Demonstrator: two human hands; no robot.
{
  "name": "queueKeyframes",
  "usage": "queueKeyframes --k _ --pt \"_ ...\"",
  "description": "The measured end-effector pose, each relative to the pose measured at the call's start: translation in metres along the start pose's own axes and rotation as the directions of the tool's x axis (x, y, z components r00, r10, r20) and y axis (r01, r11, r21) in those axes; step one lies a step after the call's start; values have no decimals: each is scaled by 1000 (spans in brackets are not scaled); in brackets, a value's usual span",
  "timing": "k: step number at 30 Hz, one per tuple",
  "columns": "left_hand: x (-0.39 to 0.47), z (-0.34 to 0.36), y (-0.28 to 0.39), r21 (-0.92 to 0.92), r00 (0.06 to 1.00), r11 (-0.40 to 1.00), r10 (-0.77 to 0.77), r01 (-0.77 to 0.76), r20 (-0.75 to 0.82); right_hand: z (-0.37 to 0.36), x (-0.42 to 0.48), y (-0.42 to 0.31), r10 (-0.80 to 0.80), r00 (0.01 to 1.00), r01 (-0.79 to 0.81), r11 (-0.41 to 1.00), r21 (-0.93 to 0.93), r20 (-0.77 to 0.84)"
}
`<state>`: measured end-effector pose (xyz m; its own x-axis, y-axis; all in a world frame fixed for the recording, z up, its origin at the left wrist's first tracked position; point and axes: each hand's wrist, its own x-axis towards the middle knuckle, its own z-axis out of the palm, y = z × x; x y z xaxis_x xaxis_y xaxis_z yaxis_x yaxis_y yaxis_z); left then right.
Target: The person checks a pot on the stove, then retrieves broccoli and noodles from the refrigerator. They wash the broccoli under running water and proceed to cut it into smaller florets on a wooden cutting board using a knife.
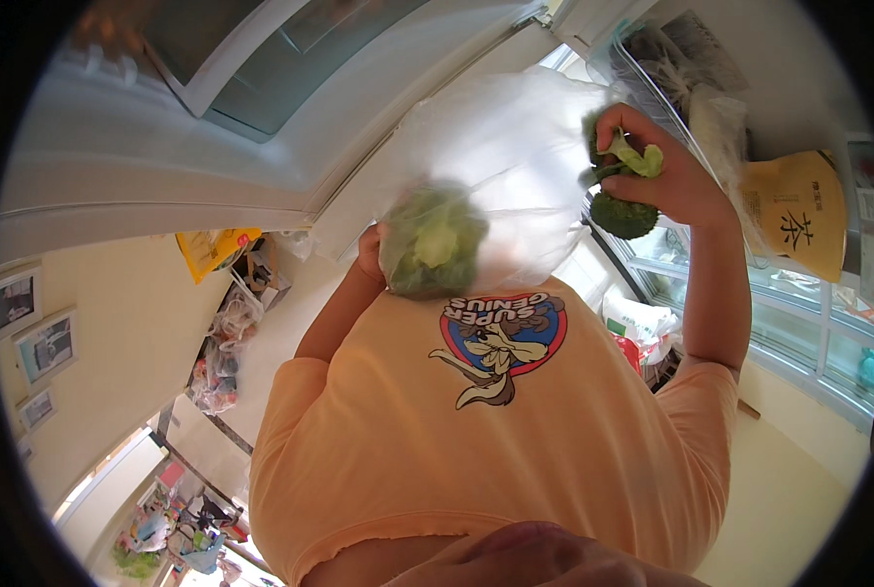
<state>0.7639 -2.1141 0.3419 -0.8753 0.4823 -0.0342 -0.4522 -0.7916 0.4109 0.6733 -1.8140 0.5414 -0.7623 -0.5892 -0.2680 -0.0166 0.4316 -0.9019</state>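
My left hand (369, 253) is closed on the left side of a translucent plastic bag (510, 169) in front of my chest. A green vegetable (433, 242) with a pale stem, probably broccoli, shows blurred through the bag near that hand. My right hand (660, 172), raised on the right beside the bag, grips broccoli pieces (624, 213) by their pale green stems between thumb and fingers. The dark florets point left and down, and some lie against the bag's right edge. Whether they touch the bag is hard to tell. The bag's mouth is not clearly visible.
At the upper right, a shelf with a wire-like edge holds plastic bags (715, 117) and a yellow package (796, 213) bearing writing, close to my right hand. A white cabinet or appliance (151, 176) spans the upper left. Windows (796, 315) are on the right; framed pictures (46, 348) hang at left.
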Motion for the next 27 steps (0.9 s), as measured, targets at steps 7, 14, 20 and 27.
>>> queueKeyframes --k 7,14,20,27 --pt "13 -14 -4 -13 995 997 78 -79 -66 -16 -10 29 -226 968 247 777 579 -109" --pt "21 -16 -16 28 988 988 155 -155 2 63 23 133 63 949 311 -47 949 -308" --pt "7 37 -34 -44 965 985 170 -164 200 115 41 115 -100 975 207 116 971 -196" --pt "-13 13 26 532 993 845 -11 -55 120 119 22 102 -280 938 279 258 925 -205"
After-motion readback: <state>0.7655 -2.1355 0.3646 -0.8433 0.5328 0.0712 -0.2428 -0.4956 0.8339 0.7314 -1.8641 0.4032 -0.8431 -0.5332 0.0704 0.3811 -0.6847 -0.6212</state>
